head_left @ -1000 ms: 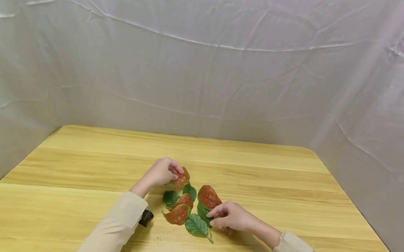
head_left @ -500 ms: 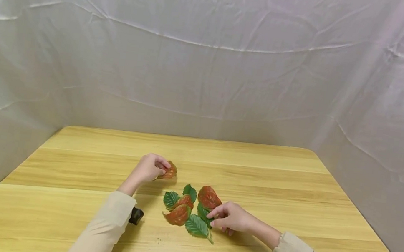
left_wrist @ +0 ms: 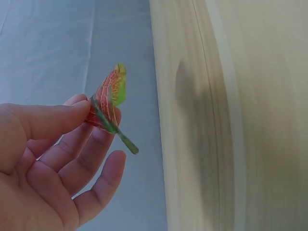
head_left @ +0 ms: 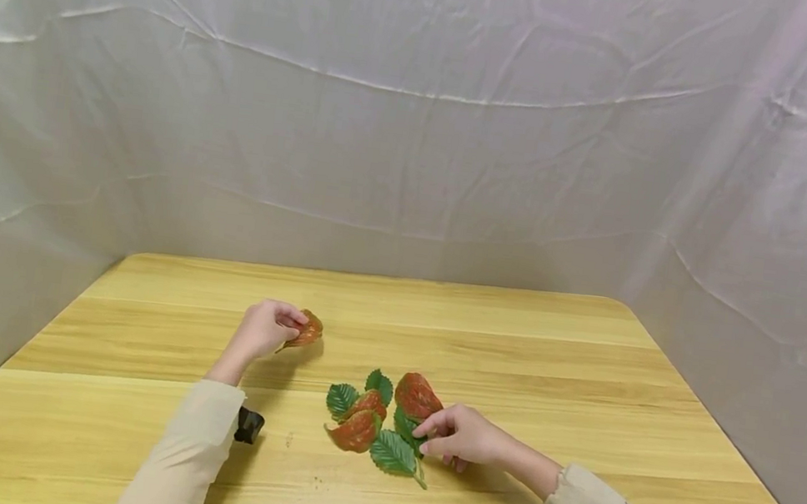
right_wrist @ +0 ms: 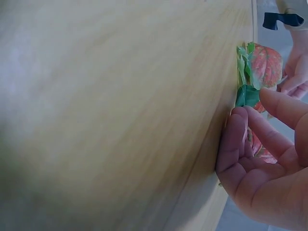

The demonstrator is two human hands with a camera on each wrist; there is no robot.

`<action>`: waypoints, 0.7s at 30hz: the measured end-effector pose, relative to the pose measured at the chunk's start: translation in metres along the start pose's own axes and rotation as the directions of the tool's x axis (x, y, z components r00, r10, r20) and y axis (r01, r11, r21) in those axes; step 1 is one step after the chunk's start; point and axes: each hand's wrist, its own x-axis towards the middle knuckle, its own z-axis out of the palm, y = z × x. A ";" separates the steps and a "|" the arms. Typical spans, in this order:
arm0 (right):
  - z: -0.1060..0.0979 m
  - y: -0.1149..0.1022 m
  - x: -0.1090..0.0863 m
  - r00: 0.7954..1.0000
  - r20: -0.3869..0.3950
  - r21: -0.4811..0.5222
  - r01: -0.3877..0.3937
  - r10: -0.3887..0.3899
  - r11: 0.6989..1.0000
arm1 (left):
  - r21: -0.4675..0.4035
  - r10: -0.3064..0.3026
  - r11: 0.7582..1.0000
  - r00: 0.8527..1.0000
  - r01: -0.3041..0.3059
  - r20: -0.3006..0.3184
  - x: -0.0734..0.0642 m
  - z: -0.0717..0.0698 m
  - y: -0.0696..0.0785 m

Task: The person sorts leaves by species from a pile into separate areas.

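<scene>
My left hand (head_left: 269, 328) holds a red artificial leaf (head_left: 308, 329) above the far left part of the table. In the left wrist view thumb and fingers pinch this leaf (left_wrist: 103, 103), its green stem pointing down. My right hand (head_left: 466, 436) rests at the right side of a small group of leaves. Its thumb and index finger stand slightly apart at a dark green leaf (head_left: 407, 425); a firm grip on it does not show. Beside it lie a red leaf (head_left: 418, 395), a green leaf with a stem (head_left: 393, 452) and overlapping red leaves (head_left: 355, 431).
Two smaller green leaves (head_left: 380, 384) lie at the back left of the group. Everything lies on a light wooden table (head_left: 550, 354). Pale fabric sheeting (head_left: 415, 161) hangs behind the table and along both sides. Small dark specks (head_left: 318, 481) mark the wood near the front.
My left hand has lifted the red leaf off the back of the group and carried it leftward. The right hand and the other leaves have stayed in place.
</scene>
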 end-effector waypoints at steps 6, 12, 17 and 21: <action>0.000 -0.001 0.000 1.000 -0.004 0.005 -0.010 0.010 1.000 | -0.008 -0.025 1.000 0.999 0.025 -0.030 -0.002 -0.013 -0.011; 0.000 -0.001 0.000 1.000 -0.006 0.005 -0.013 0.013 1.000 | -0.009 -0.043 0.999 0.998 0.043 -0.046 -0.004 -0.025 -0.020; 0.000 0.000 0.001 1.000 -0.009 -0.004 -0.007 0.007 1.000 | -0.009 -0.083 0.997 0.995 0.083 -0.059 -0.005 -0.033 -0.026; 0.000 0.000 0.001 1.000 -0.011 -0.009 -0.009 0.009 1.000 | -0.005 -0.102 0.995 0.992 0.102 -0.069 -0.005 -0.039 -0.030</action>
